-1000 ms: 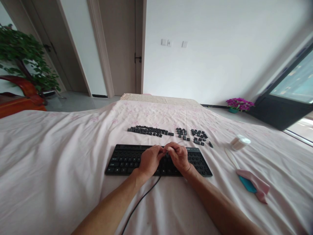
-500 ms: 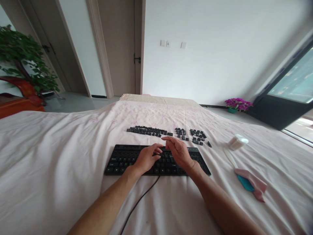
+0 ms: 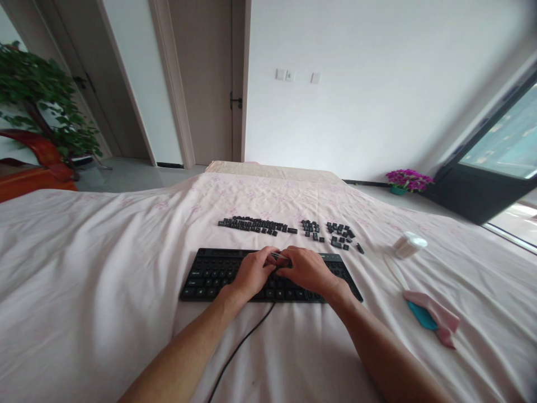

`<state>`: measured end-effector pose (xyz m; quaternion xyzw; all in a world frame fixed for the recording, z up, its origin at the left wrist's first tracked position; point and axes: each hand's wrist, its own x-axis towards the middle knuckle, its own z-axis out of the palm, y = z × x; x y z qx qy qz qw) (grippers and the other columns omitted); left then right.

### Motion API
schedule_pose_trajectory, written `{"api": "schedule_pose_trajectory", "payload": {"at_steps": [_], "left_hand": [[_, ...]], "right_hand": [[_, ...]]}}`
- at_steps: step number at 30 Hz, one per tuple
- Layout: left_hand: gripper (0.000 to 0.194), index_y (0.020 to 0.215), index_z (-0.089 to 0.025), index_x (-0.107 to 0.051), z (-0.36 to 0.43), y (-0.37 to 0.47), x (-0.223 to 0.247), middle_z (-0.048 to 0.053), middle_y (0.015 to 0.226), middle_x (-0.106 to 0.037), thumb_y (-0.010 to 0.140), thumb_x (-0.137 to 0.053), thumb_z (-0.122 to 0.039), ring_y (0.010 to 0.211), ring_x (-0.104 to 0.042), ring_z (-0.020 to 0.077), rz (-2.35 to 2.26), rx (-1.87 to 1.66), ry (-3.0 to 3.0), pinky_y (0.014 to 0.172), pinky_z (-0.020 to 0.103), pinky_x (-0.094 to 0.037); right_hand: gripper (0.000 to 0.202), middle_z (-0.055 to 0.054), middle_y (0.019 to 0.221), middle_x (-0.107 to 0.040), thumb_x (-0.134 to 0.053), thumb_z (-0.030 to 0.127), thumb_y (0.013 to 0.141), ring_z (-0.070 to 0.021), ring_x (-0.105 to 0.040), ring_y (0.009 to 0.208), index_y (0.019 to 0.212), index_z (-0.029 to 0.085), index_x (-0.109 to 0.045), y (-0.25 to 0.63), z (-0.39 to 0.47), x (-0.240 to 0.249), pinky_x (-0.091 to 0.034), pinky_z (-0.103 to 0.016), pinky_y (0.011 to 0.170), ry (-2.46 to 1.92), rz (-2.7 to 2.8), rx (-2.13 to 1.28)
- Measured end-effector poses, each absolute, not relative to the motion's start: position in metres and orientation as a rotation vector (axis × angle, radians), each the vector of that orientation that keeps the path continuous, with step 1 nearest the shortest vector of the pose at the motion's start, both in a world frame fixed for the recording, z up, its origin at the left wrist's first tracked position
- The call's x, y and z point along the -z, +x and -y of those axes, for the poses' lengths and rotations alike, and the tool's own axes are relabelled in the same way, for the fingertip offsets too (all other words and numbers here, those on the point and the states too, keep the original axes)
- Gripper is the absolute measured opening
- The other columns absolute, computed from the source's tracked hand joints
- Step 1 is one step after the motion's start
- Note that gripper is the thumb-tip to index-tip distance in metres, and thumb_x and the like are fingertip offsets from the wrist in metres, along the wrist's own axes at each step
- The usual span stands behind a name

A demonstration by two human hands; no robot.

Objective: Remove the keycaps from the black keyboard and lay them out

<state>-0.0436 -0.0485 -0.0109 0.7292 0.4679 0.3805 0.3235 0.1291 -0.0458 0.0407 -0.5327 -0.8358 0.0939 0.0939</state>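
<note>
A black keyboard [image 3: 210, 274] lies on the pink-white bedspread, with rows of keys on it and its cable running toward me. Over its middle, my left hand [image 3: 253, 272] and my right hand [image 3: 307, 268] meet with bent fingers. Between their fingertips shows a thin, pale, shiny stick [image 3: 277, 255], too small to name exactly. The left fingers are closed at one end of it, the right fingers at the other. The keys under both palms are hidden. Beyond the keyboard, many loose black keycaps [image 3: 255, 225] lie in groups.
To the right stands a clear tub of what look like cotton swabs [image 3: 410, 245]. Nearer me lies a pink and blue cloth [image 3: 432, 319]. The black cable [image 3: 239, 344] trails toward me across the bedspread [image 3: 104, 291]. Potted purple flowers [image 3: 408, 180] stand beyond the bed.
My right hand has lowered, and its raised, pointing finger has folded in toward my left hand. The thin stick now shows between the fingertips. The keyboard and keycaps have stayed put.
</note>
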Motion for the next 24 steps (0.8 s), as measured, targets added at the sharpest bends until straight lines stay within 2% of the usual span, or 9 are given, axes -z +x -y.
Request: {"api": "schedule_pose_trajectory", "payload": {"at_steps": [3,8,16,24], "left_hand": [[0.039,0.112,-0.027,-0.060,0.048,-0.044,0.011,0.000,0.089,-0.071,0.078,-0.055,-0.009,0.086,-0.066,0.0172,-1.223,-0.997,1.914,0.080,0.027,-0.048],[0.040,0.113,-0.026,-0.059,0.048,-0.043,0.008,0.000,0.087,-0.070,0.077,-0.056,-0.009,0.084,-0.066,0.0160,-1.234,-0.978,1.925,0.078,0.026,-0.048],[0.038,0.112,-0.027,-0.058,0.050,-0.041,0.007,-0.003,0.081,-0.067,0.076,-0.059,-0.012,0.079,-0.064,0.0151,-1.288,-0.959,1.949,0.073,0.024,-0.045],[0.035,0.112,-0.024,-0.053,0.050,-0.042,0.002,-0.004,0.077,-0.064,0.079,-0.056,-0.015,0.073,-0.061,0.0133,-1.262,-1.063,1.725,0.071,0.024,-0.044]], "right_hand": [[0.019,-0.003,0.090,-0.070,-0.065,0.033,0.075,-0.0215,-0.063,0.084,0.091,0.024,-0.069,0.128,0.046,-0.039,-0.035,-0.027,0.066,-1.581,2.477,-0.237],[0.019,0.000,0.085,-0.072,-0.056,0.025,0.080,-0.0194,-0.064,0.082,0.091,0.028,-0.071,0.133,0.040,-0.032,-0.039,-0.026,0.069,-1.538,2.393,-0.411],[0.018,0.001,0.079,-0.072,-0.060,0.021,0.075,-0.0178,-0.065,0.076,0.085,0.023,-0.074,0.137,0.028,-0.019,-0.044,-0.026,0.071,-1.413,2.193,-0.725],[0.022,-0.001,0.086,-0.073,-0.061,0.019,0.074,-0.0194,-0.066,0.081,0.093,0.021,-0.073,0.136,0.028,-0.020,-0.047,-0.028,0.075,-1.331,2.106,-0.825]]}}
